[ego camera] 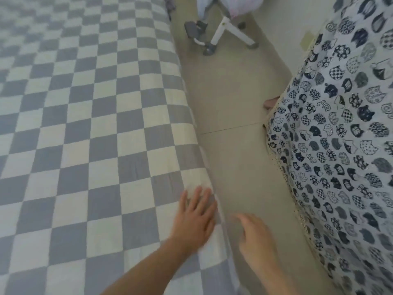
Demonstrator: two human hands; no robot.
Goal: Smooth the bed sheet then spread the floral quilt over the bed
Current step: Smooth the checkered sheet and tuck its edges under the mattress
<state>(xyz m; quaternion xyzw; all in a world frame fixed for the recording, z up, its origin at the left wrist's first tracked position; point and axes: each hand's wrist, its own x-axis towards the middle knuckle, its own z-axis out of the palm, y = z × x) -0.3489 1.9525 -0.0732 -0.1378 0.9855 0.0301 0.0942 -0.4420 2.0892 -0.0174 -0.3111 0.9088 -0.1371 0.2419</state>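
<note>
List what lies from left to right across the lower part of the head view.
Checkered bed sheet → left hand flat on its edge → right hand over the floor → patterned quilt.

My right hand [256, 237] is smeared with motion blur, so I cannot tell how its fingers lie. My left hand [194, 216] is blurred at the fingertips. The checked sheet [85, 124] goes soft at the far left and runs off the left and near edges. The patterned cloth [344, 145] on the right is cut by the right edge. A white stand [223, 33] at the far end is cropped at the top.
</note>
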